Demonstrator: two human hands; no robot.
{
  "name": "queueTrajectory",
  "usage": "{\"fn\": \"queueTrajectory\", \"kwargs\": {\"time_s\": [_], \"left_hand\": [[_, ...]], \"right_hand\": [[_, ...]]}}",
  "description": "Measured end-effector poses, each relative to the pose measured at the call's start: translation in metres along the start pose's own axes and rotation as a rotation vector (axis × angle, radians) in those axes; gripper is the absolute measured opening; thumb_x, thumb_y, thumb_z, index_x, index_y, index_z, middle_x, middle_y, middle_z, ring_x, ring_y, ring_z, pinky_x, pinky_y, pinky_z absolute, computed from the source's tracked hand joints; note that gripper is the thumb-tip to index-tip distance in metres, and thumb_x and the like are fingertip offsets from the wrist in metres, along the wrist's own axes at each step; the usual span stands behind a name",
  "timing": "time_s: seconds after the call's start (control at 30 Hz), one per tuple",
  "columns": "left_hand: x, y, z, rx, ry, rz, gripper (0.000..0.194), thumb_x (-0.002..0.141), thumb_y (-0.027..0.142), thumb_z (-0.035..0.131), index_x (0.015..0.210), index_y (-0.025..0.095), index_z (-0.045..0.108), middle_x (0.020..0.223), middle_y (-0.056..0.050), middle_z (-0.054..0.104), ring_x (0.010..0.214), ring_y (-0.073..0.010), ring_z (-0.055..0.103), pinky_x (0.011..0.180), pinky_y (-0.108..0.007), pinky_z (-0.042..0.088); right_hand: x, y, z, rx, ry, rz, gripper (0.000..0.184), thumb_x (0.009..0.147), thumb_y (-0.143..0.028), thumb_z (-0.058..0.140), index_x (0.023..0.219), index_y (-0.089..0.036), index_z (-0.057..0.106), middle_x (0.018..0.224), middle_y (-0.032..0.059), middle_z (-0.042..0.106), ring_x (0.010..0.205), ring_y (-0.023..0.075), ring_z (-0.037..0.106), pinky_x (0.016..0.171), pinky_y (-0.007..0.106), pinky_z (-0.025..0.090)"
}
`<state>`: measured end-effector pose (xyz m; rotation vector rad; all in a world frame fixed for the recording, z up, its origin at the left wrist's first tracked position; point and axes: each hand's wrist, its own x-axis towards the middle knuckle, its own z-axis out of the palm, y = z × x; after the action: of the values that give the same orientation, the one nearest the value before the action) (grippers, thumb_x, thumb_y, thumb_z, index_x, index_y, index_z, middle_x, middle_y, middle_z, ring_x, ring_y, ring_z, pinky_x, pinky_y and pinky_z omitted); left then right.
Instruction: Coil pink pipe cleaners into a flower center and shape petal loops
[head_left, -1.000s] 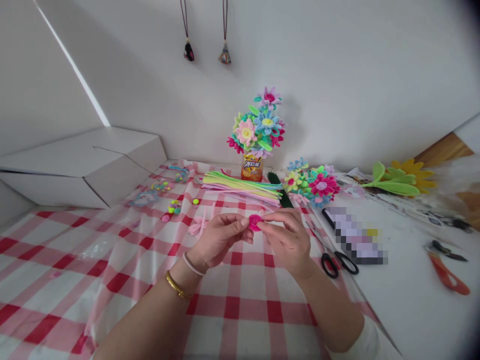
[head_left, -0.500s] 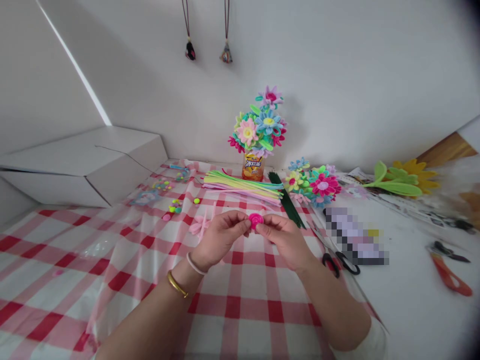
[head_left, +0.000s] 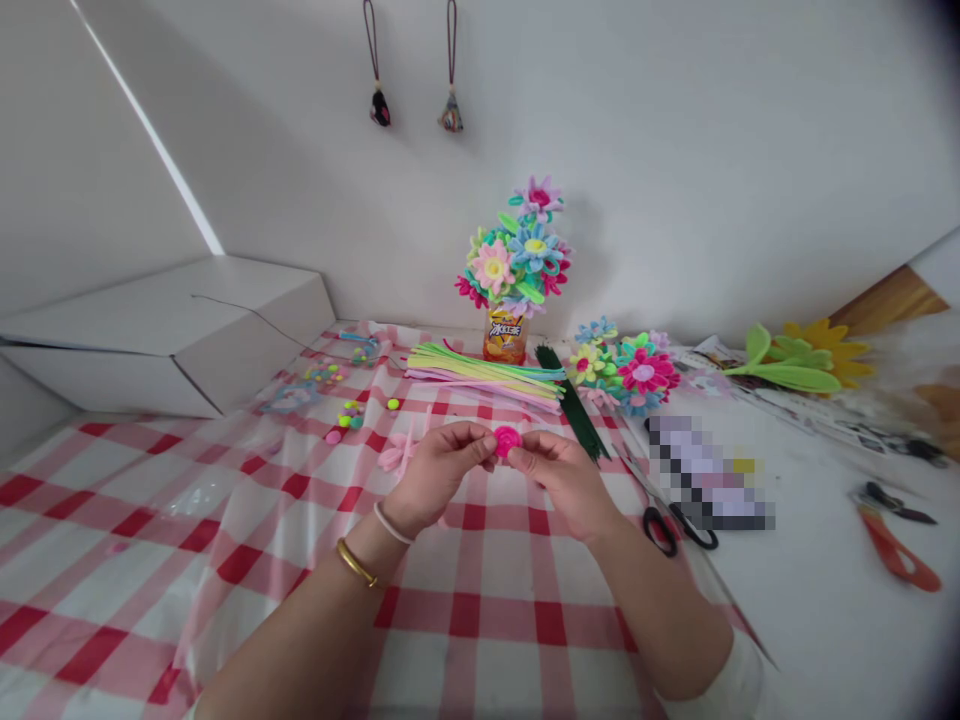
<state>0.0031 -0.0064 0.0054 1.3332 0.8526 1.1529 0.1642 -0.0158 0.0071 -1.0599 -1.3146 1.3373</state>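
A small hot-pink pipe cleaner coil, wound in a flat spiral, is held up over the checked cloth. My left hand pinches its left edge between thumb and fingers. On the opposite edge, my right hand grips it the same way, thumb in front. Just behind my left hand lies a pale pink pipe cleaner flower, partly hidden by that hand. Beyond both hands, a bundle of pastel pipe cleaners rests on the cloth.
Flowers stand in a drink-bottle vase by the wall. Dark green stems, scissors, a blurred-out phone-like object and orange-handled pliers lie rightward. More fuzzy flowers sit behind. Leftward are pompoms and a white box.
Both hands and the pink coil have shifted very slightly left in view, along with a small camera movement. The grip on the coil looks the same.
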Motion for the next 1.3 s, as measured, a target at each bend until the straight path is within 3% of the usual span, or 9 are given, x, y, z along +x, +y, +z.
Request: {"fn": "queueTrajectory", "kwargs": {"time_s": [0.2, 0.4, 0.5, 0.63, 0.77, 1.03, 1.3], "left_hand": [[0.000, 0.003, -0.002, 0.269, -0.092, -0.050, 0.020, 0.075, 0.033, 0.056, 0.067, 0.015, 0.061, 0.061, 0.000, 0.056, 0.061, -0.0118, 0.050, 0.060, -0.025, 0.039], [0.002, -0.006, 0.000, 0.091, -0.104, -0.146, 0.022, 0.072, 0.035, 0.061, 0.079, 0.014, 0.063, 0.070, -0.003, 0.062, 0.066, -0.0128, 0.055, 0.067, -0.027, 0.042], [0.003, -0.008, -0.001, 0.061, -0.104, -0.156, 0.019, 0.067, 0.031, 0.066, 0.076, 0.014, 0.065, 0.068, -0.002, 0.062, 0.064, -0.0126, 0.055, 0.067, -0.027, 0.042], [0.001, -0.004, -0.002, 0.169, -0.090, -0.163, 0.016, 0.066, 0.029, 0.065, 0.067, 0.013, 0.064, 0.061, -0.001, 0.060, 0.060, -0.0125, 0.053, 0.062, -0.026, 0.040], [0.001, -0.003, -0.001, 0.247, -0.065, -0.171, 0.015, 0.066, 0.028, 0.064, 0.064, 0.014, 0.063, 0.059, -0.001, 0.059, 0.058, -0.0117, 0.051, 0.059, -0.025, 0.039], [0.004, -0.010, -0.003, -0.044, -0.048, -0.171, 0.014, 0.064, 0.025, 0.067, 0.071, 0.013, 0.065, 0.062, -0.001, 0.060, 0.058, -0.0106, 0.052, 0.061, -0.026, 0.041], [0.006, -0.012, -0.008, -0.178, -0.081, -0.227, 0.021, 0.062, 0.027, 0.071, 0.074, 0.011, 0.067, 0.068, -0.004, 0.063, 0.062, -0.0110, 0.055, 0.064, -0.026, 0.043]], "right_hand": [[0.006, 0.009, -0.007, 0.060, -0.005, 0.032, 0.019, 0.068, -0.035, 0.066, 0.073, -0.017, 0.065, 0.069, -0.0006, 0.061, 0.064, 0.0106, 0.051, 0.061, 0.025, 0.038], [0.009, 0.017, -0.006, 0.115, 0.086, 0.049, 0.019, 0.066, -0.035, 0.068, 0.074, -0.018, 0.066, 0.070, 0.0002, 0.063, 0.063, 0.0110, 0.053, 0.058, 0.024, 0.038], [0.010, 0.019, -0.004, 0.153, 0.046, 0.049, 0.019, 0.068, -0.034, 0.066, 0.077, -0.017, 0.066, 0.073, 0.0014, 0.064, 0.068, 0.0121, 0.054, 0.064, 0.025, 0.039], [0.008, 0.016, -0.005, 0.042, -0.014, 0.054, 0.020, 0.069, -0.035, 0.065, 0.076, -0.017, 0.067, 0.073, 0.0005, 0.064, 0.068, 0.0118, 0.053, 0.065, 0.025, 0.038], [0.007, 0.014, -0.005, -0.096, 0.022, 0.047, 0.023, 0.069, -0.039, 0.064, 0.072, -0.017, 0.067, 0.067, -0.0007, 0.063, 0.063, 0.0117, 0.051, 0.062, 0.026, 0.036], [0.009, 0.022, -0.003, 0.100, 0.028, 0.078, 0.024, 0.064, -0.039, 0.068, 0.071, -0.016, 0.066, 0.066, -0.0009, 0.060, 0.065, 0.0120, 0.051, 0.067, 0.027, 0.037], [0.010, 0.023, -0.001, 0.119, 0.049, 0.051, 0.022, 0.064, -0.039, 0.069, 0.071, -0.018, 0.067, 0.069, 0.0001, 0.062, 0.069, 0.0133, 0.053, 0.072, 0.028, 0.038]]}}
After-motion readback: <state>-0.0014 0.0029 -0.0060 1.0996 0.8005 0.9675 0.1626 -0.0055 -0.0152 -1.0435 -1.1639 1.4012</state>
